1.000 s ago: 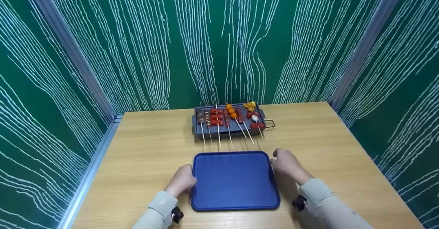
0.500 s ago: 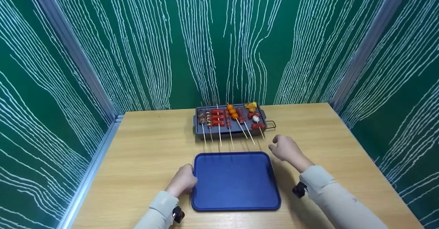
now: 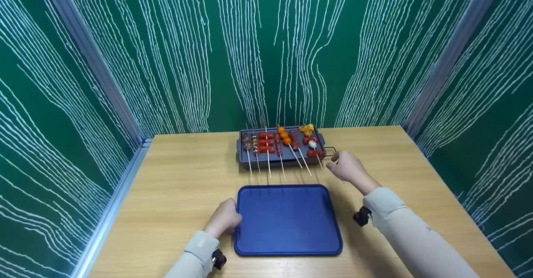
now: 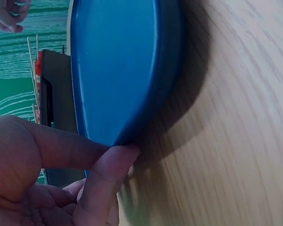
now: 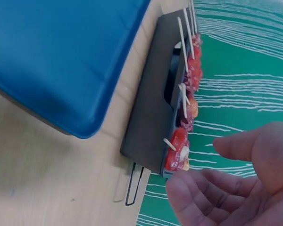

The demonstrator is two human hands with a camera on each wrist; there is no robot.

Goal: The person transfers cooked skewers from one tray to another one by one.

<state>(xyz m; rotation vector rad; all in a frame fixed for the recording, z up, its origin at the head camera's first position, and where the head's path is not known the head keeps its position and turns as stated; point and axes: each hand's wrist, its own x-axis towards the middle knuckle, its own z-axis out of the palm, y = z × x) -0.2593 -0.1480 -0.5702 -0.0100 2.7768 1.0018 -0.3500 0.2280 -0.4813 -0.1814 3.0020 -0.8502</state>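
Note:
My left hand (image 3: 225,217) pinches the left rim of the blue tray (image 3: 288,219); the left wrist view has the thumb and forefinger meeting at the tray's edge (image 4: 153,61). Off the tray, my right hand (image 3: 347,167) hovers beside the grill's right end, its thumb apart from the loosely bent fingers and nothing between them. Behind the tray stands a dark grill (image 3: 270,158) with several food skewers on it, sticks pointing toward me. Nearest the right hand is the rightmost skewer (image 3: 315,153), with red and white pieces.
A wire handle (image 3: 331,150) juts from the grill's right end. Orange-ball skewer (image 3: 285,136) and red sausage skewer (image 3: 266,142) lie among the others. Green walls with white lines (image 3: 233,61) enclose the wooden table (image 3: 183,165) at the back and sides.
My right hand has left the tray's right side and moved forward, up toward the grill's right end. The left hand keeps its grip on the tray's left rim.

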